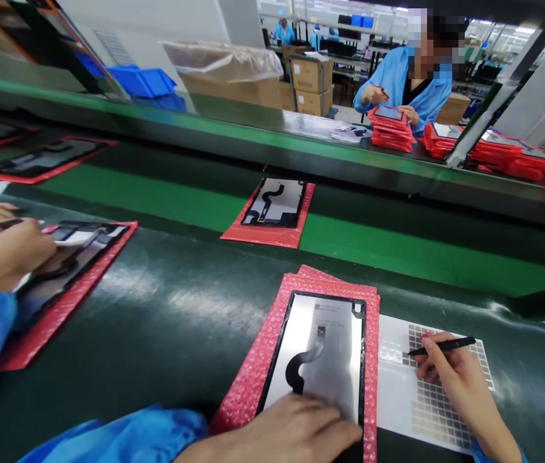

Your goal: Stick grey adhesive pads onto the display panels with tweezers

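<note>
My left hand (291, 427) lies flat, fingers stretched out, across the lower part of a tablet screen panel (334, 360). The panel's silvery back faces up, with a curved black flex cable (296, 373) on it. Beneath it are pink bubble-wrap bags (253, 386). To the right, my right hand (460, 379) pinches slim black tweezers (450, 344). Their tip points left and down at a white sheet (395, 399) bearing rows of small grey square stickers (439, 405). Whether a sticker is between the tips is too small to tell.
Another screen panel (279, 199) lies on a pink bag on the green conveyor belt (373, 238). At left, a co-worker's hand (6, 251) is over a similar panel (79, 257). Across the line, a person in blue (431, 83) handles stacked red bags (390, 132).
</note>
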Demonstrator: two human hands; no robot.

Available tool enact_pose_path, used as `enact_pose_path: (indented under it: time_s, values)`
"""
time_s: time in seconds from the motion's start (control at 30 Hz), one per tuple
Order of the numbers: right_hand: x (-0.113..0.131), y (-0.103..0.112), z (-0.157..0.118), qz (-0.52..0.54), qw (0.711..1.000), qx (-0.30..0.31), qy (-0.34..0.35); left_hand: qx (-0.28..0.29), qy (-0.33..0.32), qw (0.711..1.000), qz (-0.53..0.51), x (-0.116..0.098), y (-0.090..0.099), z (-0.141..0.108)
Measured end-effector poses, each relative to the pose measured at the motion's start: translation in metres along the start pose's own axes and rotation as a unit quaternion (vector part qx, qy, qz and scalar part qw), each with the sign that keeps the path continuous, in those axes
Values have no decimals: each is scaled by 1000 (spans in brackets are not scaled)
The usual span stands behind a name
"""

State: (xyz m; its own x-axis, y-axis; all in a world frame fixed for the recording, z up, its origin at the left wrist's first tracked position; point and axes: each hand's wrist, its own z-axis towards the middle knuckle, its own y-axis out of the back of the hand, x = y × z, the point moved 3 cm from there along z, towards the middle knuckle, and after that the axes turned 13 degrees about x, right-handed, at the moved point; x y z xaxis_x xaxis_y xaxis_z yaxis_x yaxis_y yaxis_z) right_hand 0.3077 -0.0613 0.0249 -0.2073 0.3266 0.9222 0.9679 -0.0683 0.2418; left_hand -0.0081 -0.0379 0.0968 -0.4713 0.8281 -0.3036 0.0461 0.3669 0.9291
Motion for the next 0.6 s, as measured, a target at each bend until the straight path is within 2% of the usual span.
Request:
enact_pose_path:
  time_s: [0.13,0.27,0.33,0.5,0.6]
  values:
    - [1,8,2,19,1000,8,0,25,-52,998,-9,-2,-3,32]
    - [13,5,0,83,996,11,23,37,-49,998,14,-4,-3,43]
    - [23,-8,0,111,992,34,44,31,-52,998,32,-4,-6,43]
    - [41,-60,7,138,982,118,58,2,-52,997,64,-3,-21,42]
    - [42,-76,11,151,978,135,47,3,-52,996,71,-2,-28,41]
